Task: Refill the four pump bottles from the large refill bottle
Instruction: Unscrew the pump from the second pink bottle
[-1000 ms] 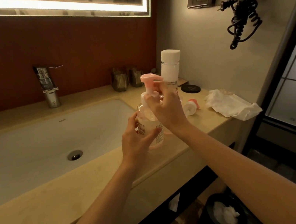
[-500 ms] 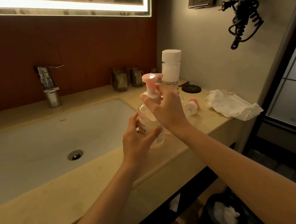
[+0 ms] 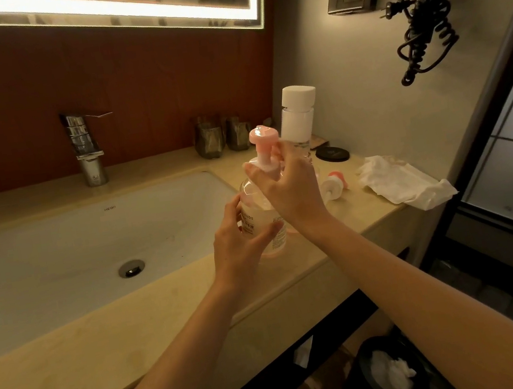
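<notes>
A clear pump bottle point(image 3: 265, 226) with pale liquid stands on the counter's front edge, right of the sink. My left hand point(image 3: 239, 240) grips its body from the near side. My right hand point(image 3: 287, 186) grips the white collar under the pink pump head point(image 3: 262, 136). Behind them stands the tall refill bottle point(image 3: 299, 120) with a white cap. A loose pump head point(image 3: 334, 183), pink and white, lies on the counter to the right. Any bottle behind my right hand is hidden.
The white sink basin point(image 3: 57, 259) and chrome faucet point(image 3: 87, 150) lie to the left. Two dark cups point(image 3: 222, 134) stand at the back wall. A black lid point(image 3: 332, 153) and crumpled tissue point(image 3: 404, 182) lie on the right. A bin point(image 3: 388, 375) sits below the counter.
The pump head has turned in my right hand, its spout now pointing more toward me. My left hand stays on the bottle body.
</notes>
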`<state>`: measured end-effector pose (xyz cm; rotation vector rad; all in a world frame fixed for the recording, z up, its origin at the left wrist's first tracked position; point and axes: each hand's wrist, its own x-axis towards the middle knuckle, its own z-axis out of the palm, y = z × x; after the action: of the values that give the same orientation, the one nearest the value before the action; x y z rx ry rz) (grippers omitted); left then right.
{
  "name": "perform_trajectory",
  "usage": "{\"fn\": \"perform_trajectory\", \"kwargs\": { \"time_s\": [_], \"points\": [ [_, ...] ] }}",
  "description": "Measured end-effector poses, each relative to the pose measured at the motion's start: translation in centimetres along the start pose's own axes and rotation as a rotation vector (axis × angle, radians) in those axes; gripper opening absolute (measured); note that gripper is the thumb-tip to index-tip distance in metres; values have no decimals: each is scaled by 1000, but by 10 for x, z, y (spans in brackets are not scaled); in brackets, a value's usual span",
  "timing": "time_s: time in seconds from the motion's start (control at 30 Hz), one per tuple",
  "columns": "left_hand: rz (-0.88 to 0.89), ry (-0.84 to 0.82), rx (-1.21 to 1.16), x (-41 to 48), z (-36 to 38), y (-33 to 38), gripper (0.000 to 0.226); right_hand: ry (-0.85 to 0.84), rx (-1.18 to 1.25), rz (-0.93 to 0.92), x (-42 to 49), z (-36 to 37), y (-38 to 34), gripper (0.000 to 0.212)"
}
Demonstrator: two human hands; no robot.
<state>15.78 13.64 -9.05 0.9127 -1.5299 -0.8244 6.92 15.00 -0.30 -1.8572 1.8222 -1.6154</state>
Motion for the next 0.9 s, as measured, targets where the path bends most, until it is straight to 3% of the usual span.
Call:
{"fn": "perform_trajectory", "kwargs": {
  "time_s": [0.23, 0.4, 0.6, 0.9],
  "points": [
    [3, 9, 13, 1, 1, -1, 70, 32, -115, -46, 2, 2, 7, 49],
    [6, 1, 4, 1, 1, 0, 71, -12, -46, -33, 1, 0, 7, 42],
    [-3, 9, -4, 0, 2, 1, 69, 75, -94, -54, 1, 1, 9, 59],
    [-9, 4, -27, -1, 0, 2, 69, 6, 0, -46, -1, -2, 9, 40]
  ]
}}
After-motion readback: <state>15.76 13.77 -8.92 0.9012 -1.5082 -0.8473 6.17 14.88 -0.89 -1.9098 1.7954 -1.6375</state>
